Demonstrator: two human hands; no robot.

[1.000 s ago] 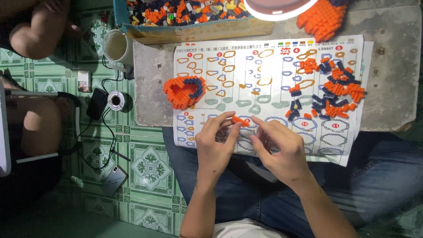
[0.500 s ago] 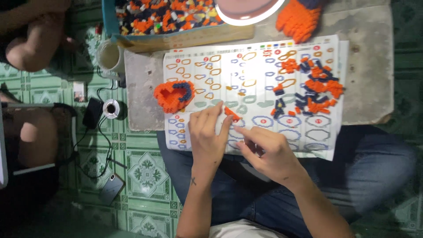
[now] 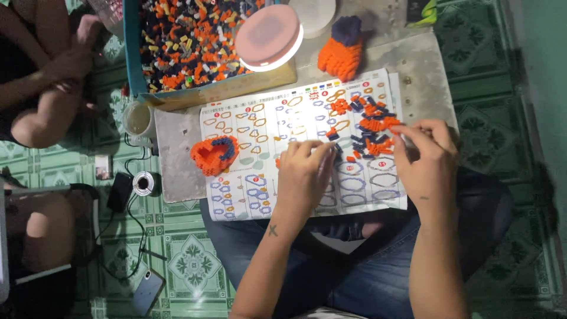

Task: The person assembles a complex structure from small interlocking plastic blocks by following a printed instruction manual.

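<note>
Two hands work over the instruction sheet at the table's near edge. Left hand lies palm-down mid-sheet, fingers curled w/ tips by a small orange piece; can't tell if its grip holds anything. Right hand, nr the sheet's right edge, has thumb & fingers pinched at the loose pile of orange and navy pieces; what's in that grip is too small to tell. Left on sheet: orange-navy heart-shaped build. Far edge: orange-navy block, round lit lamp, tray of mixed pieces. Mug sits off the table's left edge.
</note>
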